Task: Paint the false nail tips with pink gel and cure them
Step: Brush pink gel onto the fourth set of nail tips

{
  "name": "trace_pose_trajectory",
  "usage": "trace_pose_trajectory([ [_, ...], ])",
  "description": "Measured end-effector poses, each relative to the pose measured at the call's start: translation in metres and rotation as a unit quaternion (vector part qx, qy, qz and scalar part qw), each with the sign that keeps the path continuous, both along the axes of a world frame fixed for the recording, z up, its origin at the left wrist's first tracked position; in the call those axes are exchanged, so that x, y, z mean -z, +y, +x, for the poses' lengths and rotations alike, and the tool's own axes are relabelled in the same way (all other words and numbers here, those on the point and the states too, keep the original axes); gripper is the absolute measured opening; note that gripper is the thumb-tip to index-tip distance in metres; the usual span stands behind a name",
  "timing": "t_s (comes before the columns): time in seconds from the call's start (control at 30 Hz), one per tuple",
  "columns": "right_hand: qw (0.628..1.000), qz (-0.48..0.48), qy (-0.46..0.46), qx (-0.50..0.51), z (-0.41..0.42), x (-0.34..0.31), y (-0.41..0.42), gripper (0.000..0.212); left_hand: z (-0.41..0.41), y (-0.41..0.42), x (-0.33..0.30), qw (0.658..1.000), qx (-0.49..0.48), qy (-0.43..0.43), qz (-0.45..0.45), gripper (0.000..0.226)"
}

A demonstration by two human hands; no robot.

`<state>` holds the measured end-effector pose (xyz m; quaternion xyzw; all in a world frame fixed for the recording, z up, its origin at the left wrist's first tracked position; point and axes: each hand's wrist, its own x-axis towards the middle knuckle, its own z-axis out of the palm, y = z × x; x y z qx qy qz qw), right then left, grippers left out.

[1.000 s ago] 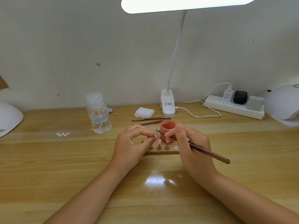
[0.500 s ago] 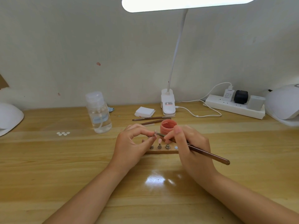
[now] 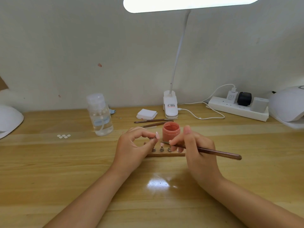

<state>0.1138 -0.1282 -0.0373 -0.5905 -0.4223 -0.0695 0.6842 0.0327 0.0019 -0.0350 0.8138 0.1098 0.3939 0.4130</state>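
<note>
The left hand (image 3: 131,146) pinches a small metal stand between thumb and forefinger, holding a pale pink nail tip (image 3: 157,135) upright just left of the open pink gel jar (image 3: 171,131). The right hand (image 3: 196,151) grips a brown brush (image 3: 207,151) in curled fingers, its bristle end pointing left, just below and right of the held tip; whether it touches anything is too small to tell. Between the hands, a wooden holder strip (image 3: 164,155) on the table (image 3: 65,170) carries three more little stands, its right end hidden behind the right hand. Two spare brushes (image 3: 153,122) lie behind the jar. A white curing lamp (image 3: 289,106) is cut off at the right edge.
</note>
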Motion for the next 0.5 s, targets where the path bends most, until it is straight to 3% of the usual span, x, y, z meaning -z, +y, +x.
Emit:
trace_pose_trajectory([
  [0.3, 0.999, 0.005, 0.039, 0.012, 0.0015, -0.0030, 0.0041, 0.039, -0.0009, -0.0018, -0.0010, 1.000, 0.003, -0.002, -0.011, 0.010],
  [0.5, 0.998, 0.020, 0.046, -0.032, -0.0009, 0.0008, -0.0021, 0.044, -0.0009, 0.0005, -0.0004, 1.000, -0.003, 0.007, -0.008, 0.024],
])
